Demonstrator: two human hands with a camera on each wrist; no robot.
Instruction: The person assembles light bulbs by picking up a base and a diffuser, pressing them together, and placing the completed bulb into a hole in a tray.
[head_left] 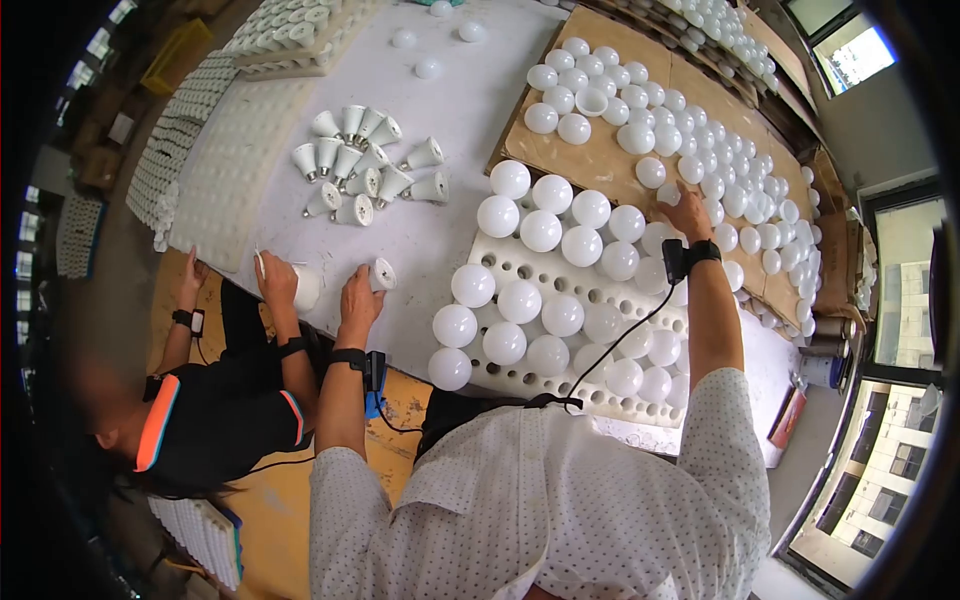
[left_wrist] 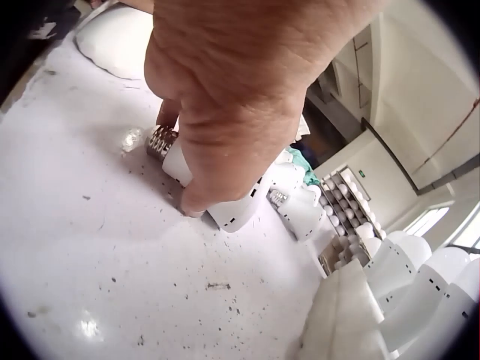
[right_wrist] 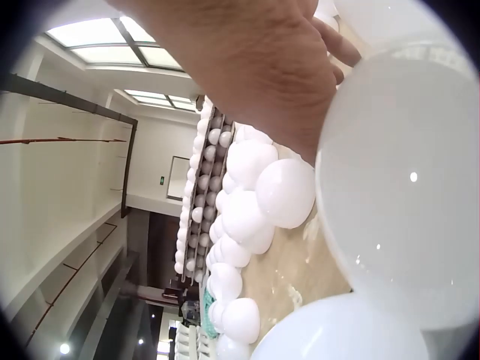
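Note:
My left hand grips a white bulb base at the table's near edge. In the left wrist view the base lies sideways under my left hand, its metal screw cap sticking out past the fingers. My right hand reaches over the cardboard among round white bulb covers. One cover sits between its thumb and forefinger; whether they pinch it I cannot tell. Large covers hide part of my right hand in the right wrist view.
Several loose bulb bases lie on the white table. In front of me, a foam tray with holes carries rows of covers. Beside me on the left, another person's hand holds a white piece.

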